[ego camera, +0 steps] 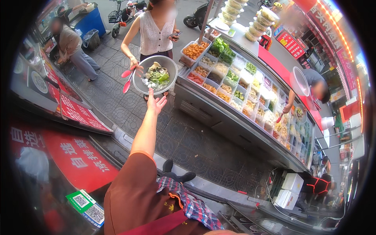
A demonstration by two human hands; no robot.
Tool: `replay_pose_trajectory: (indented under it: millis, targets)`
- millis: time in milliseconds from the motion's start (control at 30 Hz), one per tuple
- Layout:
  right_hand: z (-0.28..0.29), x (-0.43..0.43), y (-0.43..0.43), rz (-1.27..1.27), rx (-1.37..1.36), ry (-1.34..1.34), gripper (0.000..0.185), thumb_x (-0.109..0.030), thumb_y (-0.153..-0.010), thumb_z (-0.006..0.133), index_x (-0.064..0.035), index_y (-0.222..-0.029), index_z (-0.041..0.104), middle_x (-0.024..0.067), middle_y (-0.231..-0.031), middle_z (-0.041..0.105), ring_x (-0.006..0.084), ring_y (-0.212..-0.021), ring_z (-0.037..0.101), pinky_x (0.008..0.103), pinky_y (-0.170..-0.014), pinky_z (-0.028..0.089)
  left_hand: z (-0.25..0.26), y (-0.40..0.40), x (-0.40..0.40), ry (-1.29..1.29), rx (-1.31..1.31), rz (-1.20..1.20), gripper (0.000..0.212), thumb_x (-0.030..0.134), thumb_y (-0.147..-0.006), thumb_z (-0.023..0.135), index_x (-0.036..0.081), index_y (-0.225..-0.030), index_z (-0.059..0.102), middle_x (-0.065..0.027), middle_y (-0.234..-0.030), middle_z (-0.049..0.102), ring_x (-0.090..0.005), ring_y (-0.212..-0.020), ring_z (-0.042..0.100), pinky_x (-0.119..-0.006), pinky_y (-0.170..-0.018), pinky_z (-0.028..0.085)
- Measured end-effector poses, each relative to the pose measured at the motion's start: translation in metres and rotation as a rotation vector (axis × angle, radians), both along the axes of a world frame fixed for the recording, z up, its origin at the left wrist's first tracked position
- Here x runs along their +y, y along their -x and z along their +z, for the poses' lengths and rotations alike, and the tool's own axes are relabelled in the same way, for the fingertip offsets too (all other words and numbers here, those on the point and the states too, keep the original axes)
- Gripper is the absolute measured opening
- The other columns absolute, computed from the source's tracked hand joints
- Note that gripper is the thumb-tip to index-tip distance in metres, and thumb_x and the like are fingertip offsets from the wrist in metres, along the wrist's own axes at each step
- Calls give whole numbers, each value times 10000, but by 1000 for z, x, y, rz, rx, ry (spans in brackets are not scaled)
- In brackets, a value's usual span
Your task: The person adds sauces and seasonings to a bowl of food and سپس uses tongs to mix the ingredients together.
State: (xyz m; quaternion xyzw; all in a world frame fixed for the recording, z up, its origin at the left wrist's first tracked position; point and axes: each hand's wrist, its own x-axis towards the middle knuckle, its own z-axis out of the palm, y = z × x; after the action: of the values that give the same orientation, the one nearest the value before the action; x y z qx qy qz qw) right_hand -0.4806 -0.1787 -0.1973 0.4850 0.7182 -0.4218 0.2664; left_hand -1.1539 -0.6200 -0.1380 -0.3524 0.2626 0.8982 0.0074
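My left hand (155, 102) reaches out, palm up with fingers spread, at the near rim of a metal bowl (173, 83). Whether the fingertips touch the bowl cannot be told. Leafy greens, noodle-like strands and small white balls lie in the bowl. A person in a pale sleeveless knit top (155, 32) stands behind it, with red-tipped tongs (128, 79) at one hand and a phone (175, 34) in the other. My right hand is out of view.
A long metal food counter (217, 117) holds many tubs of vegetables and other foods. Stacked covered bowls (258, 26) stand on its far side. Another person (312, 80) leans over the counter with tongs. A raised kerb (199, 182) runs by my feet; white foam boxes (289, 191) stand right.
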Motion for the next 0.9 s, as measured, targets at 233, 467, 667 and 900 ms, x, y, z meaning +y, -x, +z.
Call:
replay_pose_trajectory:
  millis: [233,467,667,900]
  targets:
    - [-7,-39,-85,-67,71,-31,190,-173,-934,686,-70,-1073,765,128,-931,772,246,-805,750,401,-731,577,-46,-46,-6,18,66,-193,351,105,-993,455,-157,-1223,500,-319,-1147,671,-377,-945,718,-391,-785,636]
    - [-123,-99,-285,83,261,-265,222,-176,-928,686,-72,-1102,777,144,-961,782,256,-859,763,405,-789,589,-13,-166,49,11,91,-291,315,87,-989,429,-171,-1156,497,-340,-1115,670,-397,-946,718,-403,-772,642]
    - [-75,-107,-255,-265,83,-114,254,-240,-815,738,-97,-1008,822,173,-987,782,316,-891,760,423,-832,593,-31,-339,97,41,49,-598,361,190,-1064,404,-123,-1194,526,-274,-1116,678,-381,-996,704,-406,-879,633]
    - [-81,-55,-396,-548,362,-213,272,-166,-788,697,-97,-1028,802,171,-1024,777,348,-940,741,451,-839,591,-38,-574,225,100,-207,-1283,410,156,-967,492,-138,-1252,474,-265,-1097,671,-370,-935,710,-419,-845,643]
